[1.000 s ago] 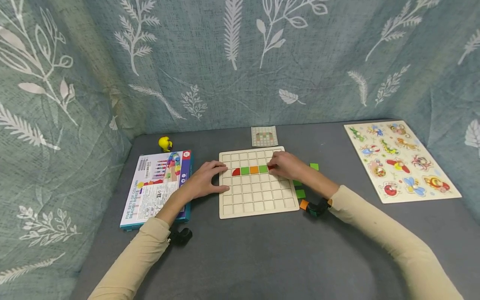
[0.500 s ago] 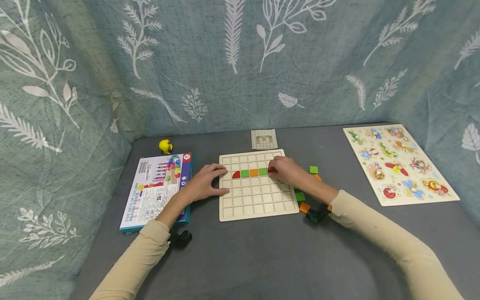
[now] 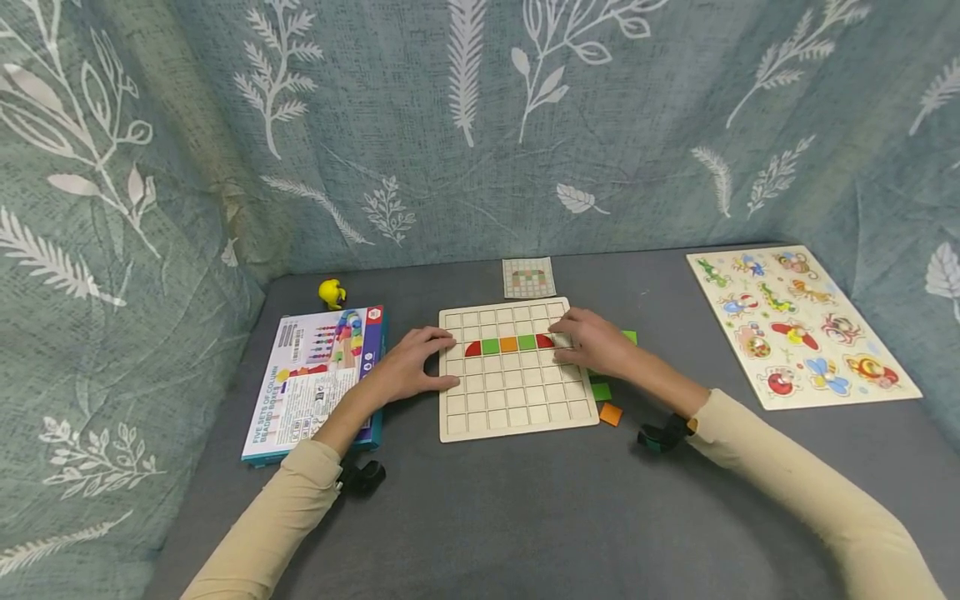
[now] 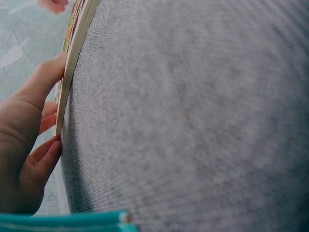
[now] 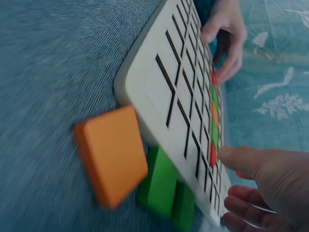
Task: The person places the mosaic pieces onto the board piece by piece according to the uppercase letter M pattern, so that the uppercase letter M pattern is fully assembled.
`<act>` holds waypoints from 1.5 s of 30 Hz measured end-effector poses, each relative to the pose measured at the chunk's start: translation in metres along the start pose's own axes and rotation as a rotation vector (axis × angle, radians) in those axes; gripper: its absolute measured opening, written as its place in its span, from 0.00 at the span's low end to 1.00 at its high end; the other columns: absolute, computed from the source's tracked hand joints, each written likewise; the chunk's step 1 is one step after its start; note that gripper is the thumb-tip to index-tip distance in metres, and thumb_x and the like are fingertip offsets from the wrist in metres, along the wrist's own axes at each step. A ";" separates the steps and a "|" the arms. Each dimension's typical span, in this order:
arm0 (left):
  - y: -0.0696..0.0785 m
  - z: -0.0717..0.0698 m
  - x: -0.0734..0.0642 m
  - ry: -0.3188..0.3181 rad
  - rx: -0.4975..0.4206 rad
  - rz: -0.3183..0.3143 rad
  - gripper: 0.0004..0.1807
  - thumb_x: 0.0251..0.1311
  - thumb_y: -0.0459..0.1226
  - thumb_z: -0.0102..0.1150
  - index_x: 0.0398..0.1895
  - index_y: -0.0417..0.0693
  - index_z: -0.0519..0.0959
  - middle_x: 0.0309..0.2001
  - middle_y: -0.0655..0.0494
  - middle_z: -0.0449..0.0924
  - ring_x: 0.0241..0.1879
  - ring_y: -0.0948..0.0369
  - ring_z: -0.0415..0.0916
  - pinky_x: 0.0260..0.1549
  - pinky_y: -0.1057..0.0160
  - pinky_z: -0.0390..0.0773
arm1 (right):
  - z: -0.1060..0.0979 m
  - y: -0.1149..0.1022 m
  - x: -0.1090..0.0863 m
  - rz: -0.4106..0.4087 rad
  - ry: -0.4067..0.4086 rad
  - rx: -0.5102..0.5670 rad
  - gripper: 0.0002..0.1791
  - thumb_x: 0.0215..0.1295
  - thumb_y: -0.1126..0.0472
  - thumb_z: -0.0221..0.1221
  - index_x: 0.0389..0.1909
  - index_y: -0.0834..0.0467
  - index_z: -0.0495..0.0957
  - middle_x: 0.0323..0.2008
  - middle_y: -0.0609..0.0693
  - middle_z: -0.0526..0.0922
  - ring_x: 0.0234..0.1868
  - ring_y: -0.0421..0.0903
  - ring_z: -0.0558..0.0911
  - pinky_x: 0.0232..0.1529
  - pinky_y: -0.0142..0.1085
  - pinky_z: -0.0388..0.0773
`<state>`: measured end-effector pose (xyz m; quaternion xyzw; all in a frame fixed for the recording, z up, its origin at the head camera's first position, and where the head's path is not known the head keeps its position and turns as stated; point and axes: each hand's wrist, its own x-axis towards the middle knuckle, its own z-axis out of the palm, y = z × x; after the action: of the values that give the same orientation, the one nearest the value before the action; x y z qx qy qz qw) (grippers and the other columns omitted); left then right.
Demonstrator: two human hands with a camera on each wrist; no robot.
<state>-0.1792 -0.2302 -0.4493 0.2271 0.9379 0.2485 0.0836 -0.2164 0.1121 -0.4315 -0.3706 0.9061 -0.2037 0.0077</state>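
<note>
A wooden grid board (image 3: pixel 517 408) lies on the grey table. One row of it holds a red quarter-round tile (image 3: pixel 473 348), a green tile (image 3: pixel 491 346), an orange tile (image 3: pixel 509 344), another green tile (image 3: pixel 527 342) and a second red quarter-round tile (image 3: pixel 543 341). My left hand (image 3: pixel 408 364) rests at the board's left edge, thumb and fingers spread along it; the left wrist view shows the fingertips on the rim (image 4: pixel 68 84). Over the board's right side, my right hand (image 3: pixel 596 342) is spread beside the second red tile, holding nothing.
Loose green tiles (image 3: pixel 601 392) and an orange tile (image 3: pixel 611 414) lie along the board's right edge, partly under the right arm. A pattern card (image 3: pixel 528 278) lies behind the board. Left are a boxed toy (image 3: pixel 311 383) and yellow figure (image 3: pixel 332 293); right, an insect puzzle (image 3: pixel 750 367).
My right hand has let go of the second red quarter-round tile, which now shows fully in its square, and has drawn back to the right. The left hand stays at the board's edge.
</note>
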 end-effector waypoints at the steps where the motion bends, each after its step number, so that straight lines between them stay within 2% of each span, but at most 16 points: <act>1: 0.000 0.000 0.000 0.001 -0.001 0.000 0.36 0.56 0.53 0.66 0.66 0.47 0.71 0.67 0.50 0.66 0.68 0.49 0.60 0.65 0.43 0.66 | -0.003 0.002 -0.004 0.007 0.006 -0.004 0.21 0.60 0.59 0.67 0.52 0.63 0.80 0.45 0.58 0.81 0.42 0.51 0.79 0.39 0.42 0.77; 9: -0.002 0.000 0.000 0.002 0.002 0.006 0.37 0.56 0.53 0.66 0.66 0.47 0.71 0.68 0.49 0.66 0.68 0.49 0.60 0.65 0.43 0.66 | -0.017 0.021 -0.036 0.114 -0.022 -0.036 0.23 0.60 0.59 0.66 0.55 0.64 0.78 0.50 0.62 0.79 0.51 0.58 0.78 0.49 0.51 0.77; 18: -0.001 0.000 0.000 -0.001 0.004 0.004 0.36 0.57 0.53 0.66 0.66 0.47 0.71 0.67 0.50 0.66 0.68 0.49 0.60 0.65 0.44 0.66 | -0.020 0.034 -0.062 0.120 -0.010 -0.053 0.23 0.60 0.59 0.66 0.54 0.65 0.78 0.52 0.64 0.79 0.54 0.60 0.77 0.54 0.54 0.74; 24: -0.001 0.000 0.000 -0.002 -0.001 0.004 0.37 0.56 0.53 0.66 0.67 0.47 0.71 0.68 0.49 0.66 0.68 0.48 0.60 0.65 0.44 0.66 | -0.023 0.042 -0.067 0.130 0.007 -0.052 0.21 0.60 0.60 0.66 0.53 0.64 0.79 0.53 0.64 0.79 0.55 0.62 0.76 0.55 0.55 0.73; 36: 0.001 -0.001 0.000 -0.002 -0.003 -0.001 0.37 0.56 0.53 0.65 0.66 0.47 0.71 0.68 0.50 0.66 0.68 0.49 0.59 0.65 0.43 0.66 | -0.028 0.047 -0.069 0.168 -0.009 -0.068 0.22 0.60 0.59 0.65 0.54 0.65 0.78 0.53 0.66 0.78 0.55 0.63 0.76 0.55 0.57 0.73; 45: 0.001 -0.001 0.001 -0.008 0.000 -0.009 0.37 0.56 0.54 0.66 0.66 0.48 0.71 0.68 0.50 0.66 0.68 0.49 0.59 0.65 0.44 0.66 | -0.030 0.059 -0.066 0.187 -0.002 -0.039 0.17 0.64 0.60 0.62 0.49 0.66 0.80 0.50 0.65 0.79 0.53 0.63 0.78 0.54 0.56 0.74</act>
<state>-0.1795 -0.2295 -0.4479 0.2240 0.9386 0.2471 0.0883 -0.2131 0.2051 -0.4348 -0.2845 0.9406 -0.1843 0.0203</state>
